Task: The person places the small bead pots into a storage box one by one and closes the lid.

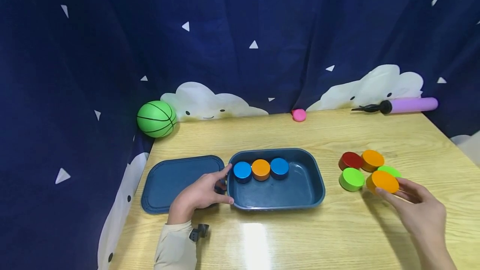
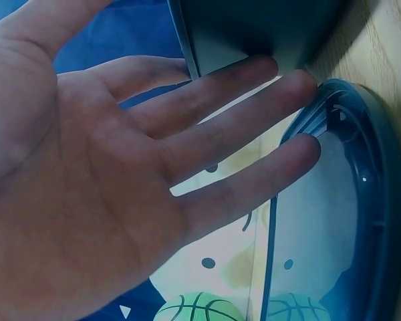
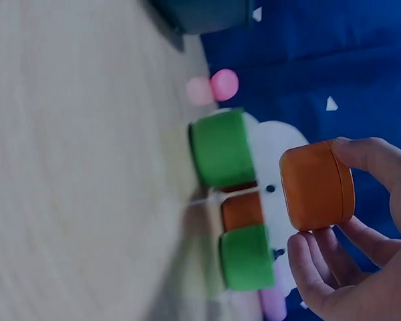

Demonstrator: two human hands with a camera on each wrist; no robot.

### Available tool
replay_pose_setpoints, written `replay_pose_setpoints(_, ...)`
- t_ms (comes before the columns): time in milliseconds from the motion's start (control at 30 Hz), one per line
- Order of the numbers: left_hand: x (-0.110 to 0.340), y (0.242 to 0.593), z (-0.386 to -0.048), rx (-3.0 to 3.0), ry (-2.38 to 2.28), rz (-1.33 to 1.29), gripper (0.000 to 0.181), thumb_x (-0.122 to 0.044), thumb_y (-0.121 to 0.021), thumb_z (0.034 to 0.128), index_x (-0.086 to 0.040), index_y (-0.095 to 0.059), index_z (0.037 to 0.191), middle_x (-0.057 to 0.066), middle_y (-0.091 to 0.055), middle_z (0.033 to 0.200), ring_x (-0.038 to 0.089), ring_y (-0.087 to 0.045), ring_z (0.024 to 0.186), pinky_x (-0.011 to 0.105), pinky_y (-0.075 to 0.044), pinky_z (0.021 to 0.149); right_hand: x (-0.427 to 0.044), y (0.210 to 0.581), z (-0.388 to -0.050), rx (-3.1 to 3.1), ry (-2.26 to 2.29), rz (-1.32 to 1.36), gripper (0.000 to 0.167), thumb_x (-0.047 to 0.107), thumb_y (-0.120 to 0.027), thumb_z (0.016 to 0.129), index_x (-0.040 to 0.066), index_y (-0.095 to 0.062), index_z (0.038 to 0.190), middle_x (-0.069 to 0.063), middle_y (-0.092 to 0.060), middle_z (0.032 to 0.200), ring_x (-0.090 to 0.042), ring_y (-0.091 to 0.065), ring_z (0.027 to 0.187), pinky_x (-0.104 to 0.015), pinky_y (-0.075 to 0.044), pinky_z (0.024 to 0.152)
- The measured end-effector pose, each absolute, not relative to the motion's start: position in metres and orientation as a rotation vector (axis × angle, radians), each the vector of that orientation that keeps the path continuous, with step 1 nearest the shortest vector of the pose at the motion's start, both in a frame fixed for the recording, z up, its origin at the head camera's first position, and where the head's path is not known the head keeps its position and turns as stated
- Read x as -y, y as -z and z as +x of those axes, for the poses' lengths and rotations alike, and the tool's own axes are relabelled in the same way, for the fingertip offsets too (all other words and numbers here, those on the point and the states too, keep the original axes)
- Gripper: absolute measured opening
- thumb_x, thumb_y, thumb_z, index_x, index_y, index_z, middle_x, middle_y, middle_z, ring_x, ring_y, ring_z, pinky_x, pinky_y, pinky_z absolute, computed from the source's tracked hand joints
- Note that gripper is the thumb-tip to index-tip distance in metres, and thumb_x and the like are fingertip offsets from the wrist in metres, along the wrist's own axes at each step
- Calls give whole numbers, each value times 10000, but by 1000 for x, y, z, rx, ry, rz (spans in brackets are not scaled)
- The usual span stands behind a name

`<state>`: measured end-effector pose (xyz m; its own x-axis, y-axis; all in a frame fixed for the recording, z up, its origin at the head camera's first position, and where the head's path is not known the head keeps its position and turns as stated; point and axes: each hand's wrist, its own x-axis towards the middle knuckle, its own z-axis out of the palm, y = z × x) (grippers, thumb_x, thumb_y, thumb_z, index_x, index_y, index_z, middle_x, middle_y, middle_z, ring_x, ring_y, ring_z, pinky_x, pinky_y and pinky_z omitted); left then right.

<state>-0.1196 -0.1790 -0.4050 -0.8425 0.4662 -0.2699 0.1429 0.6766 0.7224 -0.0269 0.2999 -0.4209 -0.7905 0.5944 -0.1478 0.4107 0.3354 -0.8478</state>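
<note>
My right hand [image 1: 421, 207] pinches an orange round tin [image 1: 382, 182] between thumb and fingers; in the right wrist view a seam shows round this tin [image 3: 317, 186], raised off the table. Near it stand a red tin [image 1: 350, 161], another orange tin [image 1: 373, 160], a green tin [image 1: 351, 179] and a partly hidden green tin [image 1: 389, 171]. My left hand [image 1: 202, 191] rests against the left end of a dark blue box [image 1: 275, 208], thumb and forefinger spread at its rim. Inside, along the back, two blue tins [image 1: 242, 171] flank an orange tin [image 1: 261, 169].
A dark blue lid [image 1: 180, 184] lies left of the box, partly behind my left hand. At the table's back edge are a green ball [image 1: 156, 118], a pink round object [image 1: 298, 115] and a purple pump [image 1: 412, 105]. A dark blue curtain [image 1: 232, 32] hangs behind.
</note>
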Motion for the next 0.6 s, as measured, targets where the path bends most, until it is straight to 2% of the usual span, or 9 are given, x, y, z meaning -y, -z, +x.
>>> replay_pose_setpoints(133,179,406,-120,-2454,-997,478,986,-235,-850,827,-130,-262,1611,180,-574,1426,290,-664,1154,512,-471,1051,-290,412,-27,2392,-1448,-863,577,336,-895,770,300,-649,1291,429,-568,830,190,-548,775,-59,-446,620)
replay_pose_setpoints(267,179,407,-120,-2458,-989,479,984,-239,-850,827,-133,-264,1611,174,-565,1440,281,-666,1151,503,-478,1045,-282,403,-29,2405,-1479,-752,527,290,-892,779,306,-671,1258,410,-603,857,190,-584,780,-61,-461,631)
replay_pose_setpoints(600,179,407,-121,-2459,-1003,475,989,-239,-856,820,-138,-270,1610,178,-592,1403,280,-669,1140,502,-487,1031,-263,394,-37,2462,-1461,-593,529,271,-885,790,216,-661,1266,380,-609,866,172,-600,796,-76,-490,649)
